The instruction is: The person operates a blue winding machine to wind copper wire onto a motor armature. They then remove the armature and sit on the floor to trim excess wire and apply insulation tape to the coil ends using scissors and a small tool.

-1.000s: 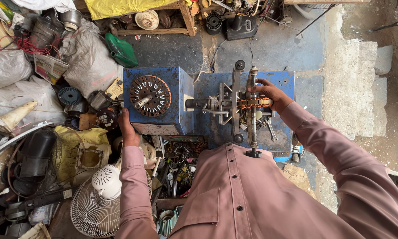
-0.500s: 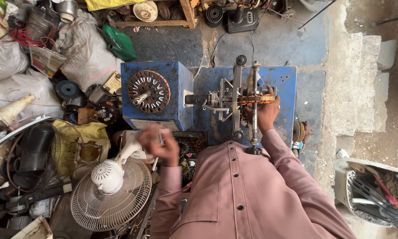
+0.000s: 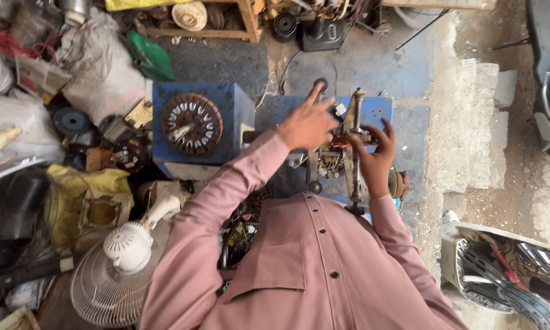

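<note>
Centre frame: left hand is hovering open, fingers spread, holding nothing, over the winding machine; right hand is curling loosely around its copper coil.

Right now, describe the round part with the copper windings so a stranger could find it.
Start at the blue metal box left of the winding machine. On its top sits the round stator, a dark ring of radial copper-wound slots; no neighbouring thing shows spokes like these.

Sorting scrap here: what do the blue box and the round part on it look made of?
Blue box: seemingly sheet metal, painted blue, worn at the edges. Round part: probably a steel motor core, rusty brown with pale radial slots; the copper-coloured rim may be winding wire.
</note>
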The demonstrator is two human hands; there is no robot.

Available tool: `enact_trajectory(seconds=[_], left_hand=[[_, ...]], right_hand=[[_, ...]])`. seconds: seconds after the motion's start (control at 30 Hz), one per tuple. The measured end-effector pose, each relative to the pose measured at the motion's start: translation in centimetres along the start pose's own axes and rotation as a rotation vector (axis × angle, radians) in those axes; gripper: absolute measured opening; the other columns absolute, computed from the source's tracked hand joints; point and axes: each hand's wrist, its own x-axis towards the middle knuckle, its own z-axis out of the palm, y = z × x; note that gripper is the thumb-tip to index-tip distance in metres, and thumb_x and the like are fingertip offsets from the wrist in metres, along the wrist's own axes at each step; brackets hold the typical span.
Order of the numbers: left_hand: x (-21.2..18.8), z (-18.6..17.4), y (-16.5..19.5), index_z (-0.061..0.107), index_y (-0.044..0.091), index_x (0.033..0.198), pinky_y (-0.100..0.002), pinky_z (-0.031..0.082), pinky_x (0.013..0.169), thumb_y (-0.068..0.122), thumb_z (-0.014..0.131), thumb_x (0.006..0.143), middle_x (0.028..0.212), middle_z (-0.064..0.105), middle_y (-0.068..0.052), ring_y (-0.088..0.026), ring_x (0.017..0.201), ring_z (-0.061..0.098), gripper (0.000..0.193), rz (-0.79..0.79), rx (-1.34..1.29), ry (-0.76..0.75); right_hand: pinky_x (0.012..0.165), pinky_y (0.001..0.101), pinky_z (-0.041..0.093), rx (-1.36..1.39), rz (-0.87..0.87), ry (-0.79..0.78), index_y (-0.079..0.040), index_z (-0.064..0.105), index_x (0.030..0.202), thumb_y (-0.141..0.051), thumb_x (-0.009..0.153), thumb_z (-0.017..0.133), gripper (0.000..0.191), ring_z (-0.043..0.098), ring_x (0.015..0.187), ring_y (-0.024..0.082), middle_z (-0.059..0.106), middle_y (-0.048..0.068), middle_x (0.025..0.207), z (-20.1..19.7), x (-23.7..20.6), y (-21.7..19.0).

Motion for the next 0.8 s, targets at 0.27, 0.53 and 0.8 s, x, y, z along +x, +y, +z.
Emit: enact_trajectory(seconds=[0.27,0.53,0.8], left_hand=[[-2.5,4.4,4.3,0.074,0.010,0.100,-0.067,0.025,0.122,0.018,0.066,0.096,0.096,0.071,-0.006,-0.024,0.104,0.067,0.012,-0.134,-0.226,0.317],[-1.7,3.2,7.2,0.073,0.014,0.073,-0.057,0.041,0.112,0.020,0.071,0.086,0.084,0.061,-0.005,-0.024,0.091,0.064,0.015,0.013,-0.199,0.429],[0.0,2.7,6.4,0.071,0.015,0.064,-0.050,0.046,0.100,0.020,0.072,0.083,0.084,0.062,-0.004,-0.022,0.091,0.064,0.019,0.093,-0.069,0.306]], right_hand=[[0.096,0.0377,0.057,0.610,0.219,0.072,0.000,0.068,0.127,-0.010,0.099,0.072,0.030,0.070,0.109,0.023,0.071,0.013,0.121,-3.3,0.6,4.7],[0.076,0.0372,0.053,-0.406,-0.425,0.010,-0.010,0.074,0.107,-0.005,0.089,0.083,0.021,0.068,0.089,0.027,0.066,0.012,0.102,-4.5,-1.8,-1.3],[0.070,0.0391,0.053,-0.481,-0.405,-0.101,-0.010,0.079,0.110,-0.007,0.084,0.083,0.026,0.063,0.081,0.027,0.067,0.014,0.107,-4.2,-2.4,-3.3]])
